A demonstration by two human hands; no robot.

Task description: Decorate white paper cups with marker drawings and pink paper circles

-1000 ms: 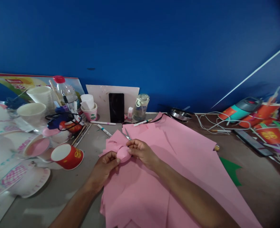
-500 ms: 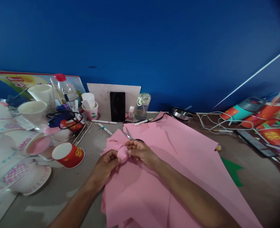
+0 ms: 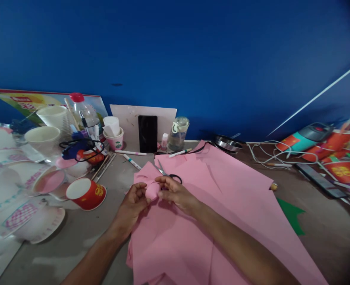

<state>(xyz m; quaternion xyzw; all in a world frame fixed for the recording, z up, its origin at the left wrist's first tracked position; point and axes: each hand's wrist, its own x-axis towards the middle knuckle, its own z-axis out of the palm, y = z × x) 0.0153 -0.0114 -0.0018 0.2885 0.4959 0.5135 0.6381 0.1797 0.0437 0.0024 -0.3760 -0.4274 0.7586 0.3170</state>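
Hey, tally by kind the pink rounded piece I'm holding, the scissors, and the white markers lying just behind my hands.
Pink rounded piece, between the left hand and right hand: 1
Scissors: 1 pair
White markers: 3
Total: 5

Pink piece (image 3: 152, 191) was held up small and rounded

Plain in colour, it looked curved or folded; which, could not be told. It sat between the fingers of the left hand (image 3: 132, 201) and right hand (image 3: 177, 194), over larger pink sheets (image 3: 177, 235).
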